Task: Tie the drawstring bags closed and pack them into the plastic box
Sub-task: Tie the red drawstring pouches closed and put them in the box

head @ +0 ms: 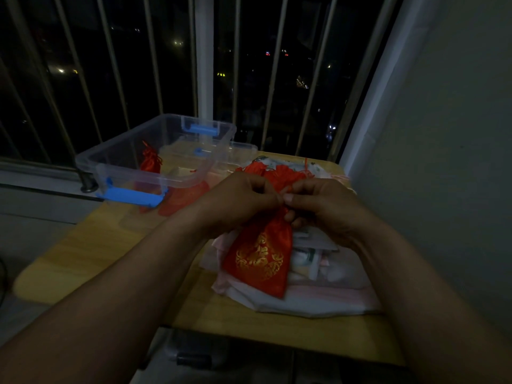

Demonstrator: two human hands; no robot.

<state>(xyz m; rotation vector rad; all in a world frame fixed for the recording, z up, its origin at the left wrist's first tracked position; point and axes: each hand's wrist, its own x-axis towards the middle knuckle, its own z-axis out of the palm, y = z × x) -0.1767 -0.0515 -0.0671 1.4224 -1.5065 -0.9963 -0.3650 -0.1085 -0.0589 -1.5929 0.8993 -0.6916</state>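
A dim room at night: a barred window [155, 65] with city lights behind it, and a yellowish wooden worktop [97, 245] against it. Over the middle of the worktop the left hand [243, 200] and right hand [318, 206] meet, fingers curled, each pinching the thin red drawstring [288, 189] at the neck of a red drawstring bag [260, 259] with a gold pattern. The bag hangs from that neck, its lower end resting on a pale stack of cloth or packets [318, 297].

It looks like satin: light, limp and probably slippery, so the gathered neck or the cord is the sure place to hold it, not the smooth body.

Just beyond the hands lies a heap of more red bags [277, 173]. Farther left stands the clear plastic box [116, 162] with blue latches [130, 196], lid off. One tied bag [151, 160] stands inside it. Further red shapes [182, 198] show through its near wall; whether they lie in the box or outside it I cannot tell.
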